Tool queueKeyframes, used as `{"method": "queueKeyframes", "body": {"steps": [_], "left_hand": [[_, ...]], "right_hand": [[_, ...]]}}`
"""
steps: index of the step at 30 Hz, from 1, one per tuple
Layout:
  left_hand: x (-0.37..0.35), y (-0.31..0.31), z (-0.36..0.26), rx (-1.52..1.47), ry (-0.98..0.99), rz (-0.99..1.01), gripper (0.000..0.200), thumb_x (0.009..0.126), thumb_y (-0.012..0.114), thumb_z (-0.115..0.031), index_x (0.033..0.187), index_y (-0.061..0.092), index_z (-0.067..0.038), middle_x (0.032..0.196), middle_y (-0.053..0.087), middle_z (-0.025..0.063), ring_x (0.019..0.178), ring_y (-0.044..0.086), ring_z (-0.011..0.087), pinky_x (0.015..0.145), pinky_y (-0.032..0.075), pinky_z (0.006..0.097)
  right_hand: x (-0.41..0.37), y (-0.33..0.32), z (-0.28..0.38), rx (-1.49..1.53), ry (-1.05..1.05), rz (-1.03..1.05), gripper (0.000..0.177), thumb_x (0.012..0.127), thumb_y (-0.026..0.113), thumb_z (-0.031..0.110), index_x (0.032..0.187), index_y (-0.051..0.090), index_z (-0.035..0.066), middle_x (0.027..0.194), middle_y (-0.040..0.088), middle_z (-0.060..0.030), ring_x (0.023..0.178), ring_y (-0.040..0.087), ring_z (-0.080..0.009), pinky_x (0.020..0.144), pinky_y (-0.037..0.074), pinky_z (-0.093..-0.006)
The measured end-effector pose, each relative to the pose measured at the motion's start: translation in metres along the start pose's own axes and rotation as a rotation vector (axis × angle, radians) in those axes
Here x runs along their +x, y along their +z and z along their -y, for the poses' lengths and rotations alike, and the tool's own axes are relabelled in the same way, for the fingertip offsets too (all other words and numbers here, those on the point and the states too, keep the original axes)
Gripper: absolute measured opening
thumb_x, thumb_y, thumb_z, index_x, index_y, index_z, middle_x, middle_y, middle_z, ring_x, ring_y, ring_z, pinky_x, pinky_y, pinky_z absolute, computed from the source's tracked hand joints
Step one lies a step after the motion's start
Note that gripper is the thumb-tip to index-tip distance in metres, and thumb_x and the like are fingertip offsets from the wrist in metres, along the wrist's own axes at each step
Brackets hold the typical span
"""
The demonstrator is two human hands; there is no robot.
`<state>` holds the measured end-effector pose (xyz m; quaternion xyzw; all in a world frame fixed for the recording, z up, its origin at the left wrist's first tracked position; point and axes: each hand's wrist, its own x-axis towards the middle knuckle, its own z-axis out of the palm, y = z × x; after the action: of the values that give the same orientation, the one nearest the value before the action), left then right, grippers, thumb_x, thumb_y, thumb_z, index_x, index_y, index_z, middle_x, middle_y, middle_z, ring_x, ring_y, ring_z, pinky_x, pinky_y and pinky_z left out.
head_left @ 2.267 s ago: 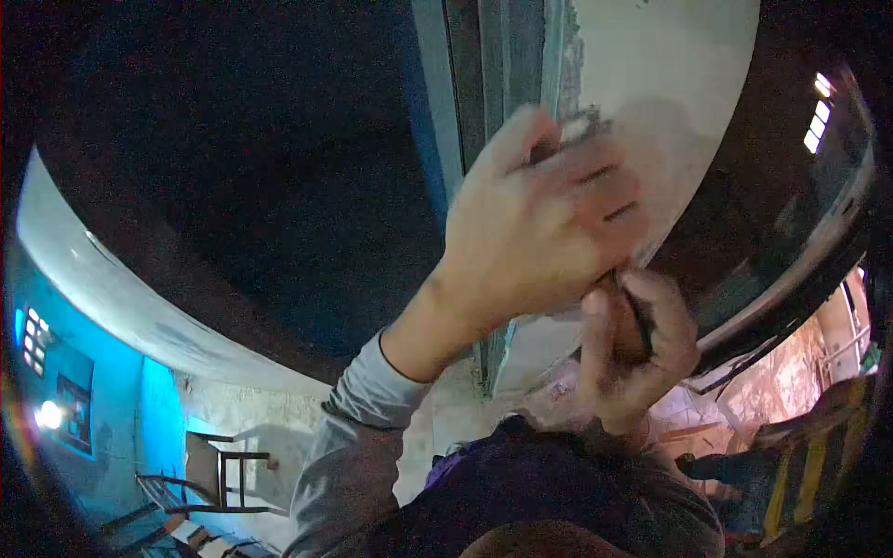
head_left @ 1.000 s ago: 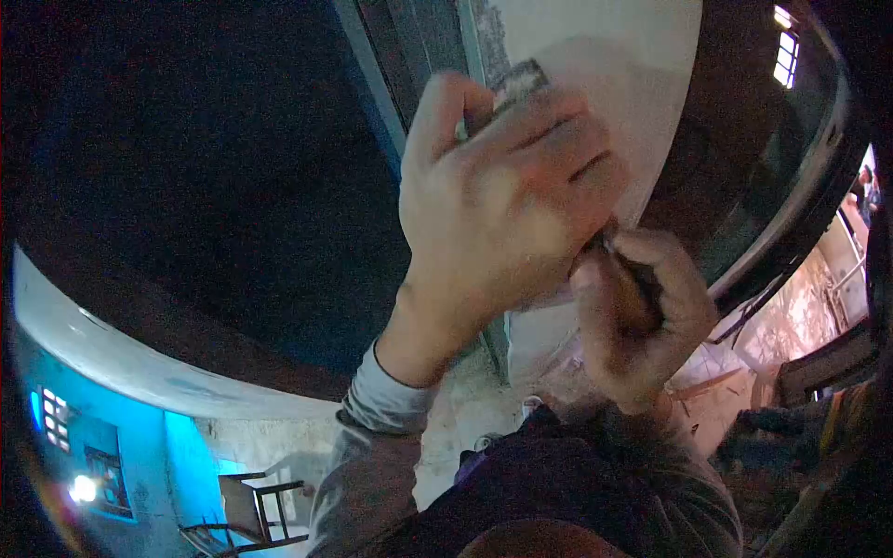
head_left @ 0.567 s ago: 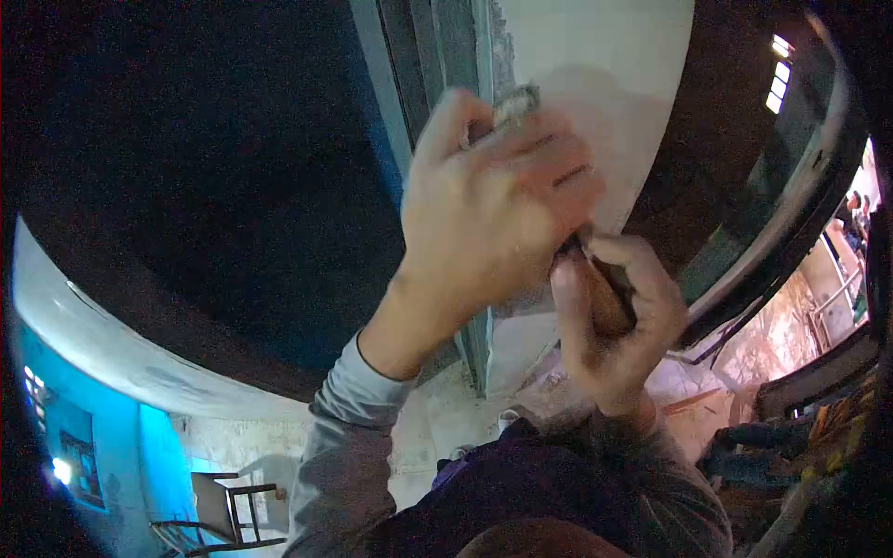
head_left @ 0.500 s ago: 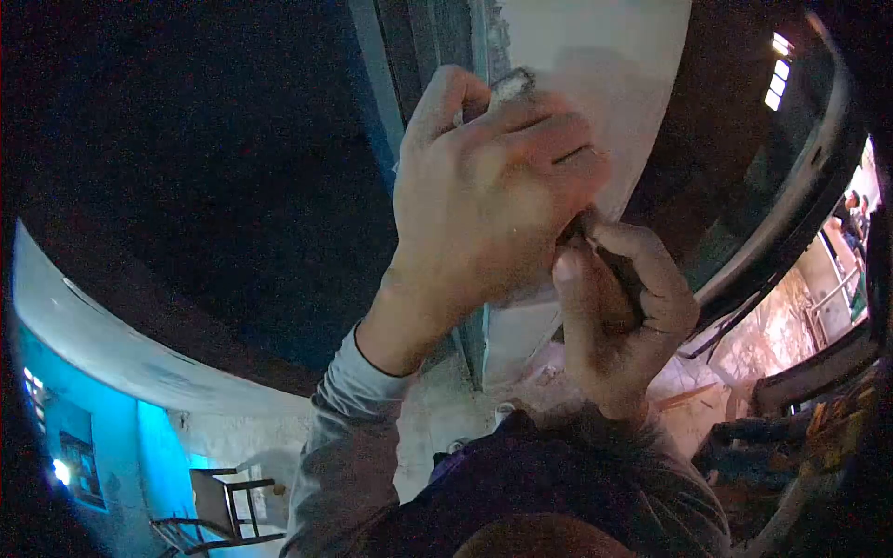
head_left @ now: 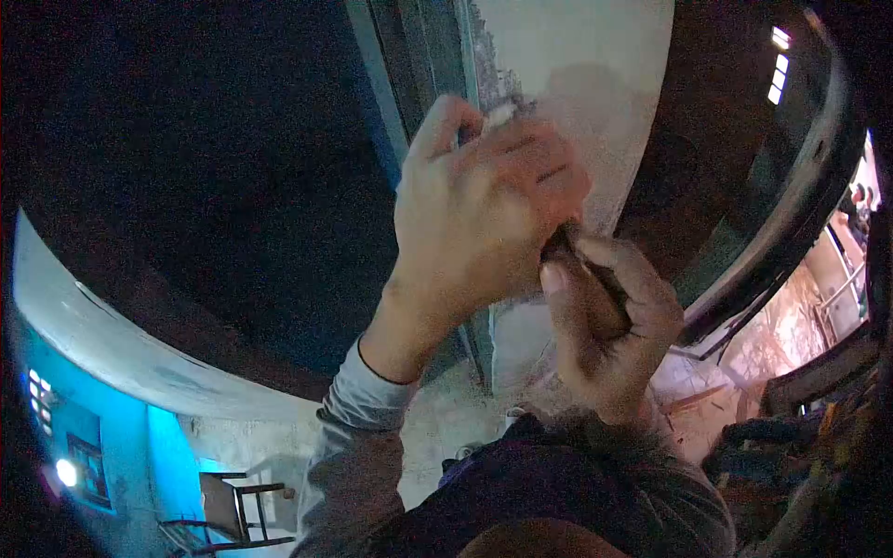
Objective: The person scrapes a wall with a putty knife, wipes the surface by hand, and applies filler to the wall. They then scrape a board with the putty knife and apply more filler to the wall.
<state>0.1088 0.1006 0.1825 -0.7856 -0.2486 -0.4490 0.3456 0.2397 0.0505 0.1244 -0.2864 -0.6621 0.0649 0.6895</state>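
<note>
My left hand [head_left: 474,209] is closed in front of a pale panel [head_left: 595,56] between two dark glass areas, its back turned to me. A whitish object [head_left: 502,113] with a darker, rough end sticks out past its thumb side; the fingers cover most of it, so I cannot tell what it is. My right hand [head_left: 619,321] is closed just below and to the right. Its thumb and index finger pinch at the lower edge of the left fist, over a small dark gap. Rough, flaked marks [head_left: 488,60] run along the panel's left edge, beside a dark trim strip [head_left: 437,56].
Dark glass [head_left: 186,186] fills the left side, with a curved pale panel [head_left: 177,358] below it. Another dark, curved window [head_left: 744,167] is on the right. A wooden chair [head_left: 237,511] stands at lower left. People [head_left: 860,209] show small at the far right.
Both hands sit slightly lower and further left in the view. The rough marks along the panel edge show more. The hands keep the same hold on each other.
</note>
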Motion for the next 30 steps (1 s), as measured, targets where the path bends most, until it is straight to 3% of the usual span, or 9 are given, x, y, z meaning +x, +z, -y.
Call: {"method": "queueKeyframes", "body": {"steps": [3,10,13,15,17,21,24,26,30], "left_hand": [[-0.001,0.001,0.001,-0.007,0.002,-0.047,0.013,0.058,0.064,-0.026,0.066,0.058,-0.018,0.074,0.058,-0.0043,0.079,0.060,0.0130,0.071,0.036,0.0355],[0.008,-0.015,0.009,0.016,0.008,0.135,0.012,0.062,0.064,-0.026,0.066,0.058,-0.017,0.073,0.057,-0.0045,0.079,0.060,0.0136,0.071,0.036,0.0353],[-0.011,0.000,0.005,-0.022,0.035,-0.024,0.013,0.061,0.065,-0.026,0.066,0.057,-0.017,0.073,0.057,-0.0055,0.080,0.059,0.0127,0.070,0.035,0.0347],[-0.010,-0.005,0.009,0.014,0.024,0.013,0.012,0.061,0.065,-0.026,0.066,0.058,-0.017,0.075,0.059,-0.0061,0.084,0.060,0.0116,0.070,0.035,0.0339],[-0.001,-0.016,0.005,0.027,-0.037,0.129,0.012,0.060,0.066,-0.025,0.066,0.058,-0.017,0.078,0.061,-0.0061,0.087,0.061,0.0112,0.072,0.035,0.0340],[-0.011,0.004,0.007,0.004,0.002,-0.025,0.014,0.060,0.066,-0.026,0.067,0.057,-0.017,0.077,0.059,-0.0056,0.083,0.060,0.0127,0.071,0.034,0.0361],[-0.002,-0.010,0.001,0.036,-0.008,0.096,0.014,0.060,0.066,-0.026,0.068,0.058,-0.018,0.077,0.060,-0.0055,0.082,0.060,0.0130,0.071,0.034,0.0359],[-0.007,0.005,0.002,-0.006,0.014,-0.028,0.014,0.059,0.066,-0.027,0.068,0.059,-0.018,0.075,0.060,-0.0056,0.080,0.060,0.0124,0.070,0.034,0.0357],[-0.002,-0.002,0.005,0.002,-0.019,0.013,0.014,0.059,0.066,-0.026,0.068,0.059,-0.018,0.075,0.060,-0.0066,0.079,0.060,0.0104,0.069,0.034,0.0349]], "right_hand": [[0.004,-0.002,0.000,-0.081,-0.054,0.008,0.020,0.079,0.072,0.006,0.095,0.061,0.001,0.076,0.065,-0.0141,0.067,0.068,-0.0186,0.060,0.050,-0.0282],[-0.004,0.010,0.003,-0.054,0.002,-0.002,0.020,0.079,0.071,0.007,0.096,0.061,0.001,0.077,0.065,-0.0149,0.065,0.067,-0.0222,0.058,0.051,-0.0300],[-0.008,0.015,-0.006,-0.020,-0.110,-0.045,0.022,0.078,0.072,0.007,0.095,0.060,0.001,0.077,0.065,-0.0151,0.065,0.067,-0.0243,0.057,0.050,-0.0311],[-0.002,0.018,-0.008,-0.072,-0.059,0.000,0.020,0.081,0.070,0.005,0.096,0.060,-0.003,0.079,0.065,-0.0114,0.073,0.063,-0.0148,0.065,0.048,-0.0258],[-0.004,0.013,0.001,-0.008,0.007,-0.010,0.020,0.080,0.070,0.004,0.096,0.059,-0.002,0.079,0.065,-0.0115,0.073,0.062,-0.0153,0.065,0.048,-0.0264],[0.001,0.009,0.001,-0.007,-0.026,0.024,0.019,0.081,0.069,0.004,0.095,0.059,-0.003,0.079,0.064,-0.0111,0.070,0.063,-0.0153,0.063,0.048,-0.0264],[0.001,0.001,-0.001,-0.011,-0.053,0.040,0.018,0.081,0.068,0.004,0.095,0.059,-0.004,0.078,0.065,-0.0116,0.070,0.063,-0.0158,0.062,0.048,-0.0268],[-0.004,0.002,-0.007,0.013,-0.071,0.036,0.017,0.081,0.068,0.004,0.094,0.060,-0.004,0.077,0.065,-0.0123,0.070,0.064,-0.0161,0.061,0.048,-0.0274],[0.002,0.003,-0.005,0.036,-0.012,0.032,0.017,0.082,0.067,0.005,0.095,0.060,-0.004,0.076,0.064,-0.0119,0.069,0.063,-0.0149,0.061,0.048,-0.0267]]}}
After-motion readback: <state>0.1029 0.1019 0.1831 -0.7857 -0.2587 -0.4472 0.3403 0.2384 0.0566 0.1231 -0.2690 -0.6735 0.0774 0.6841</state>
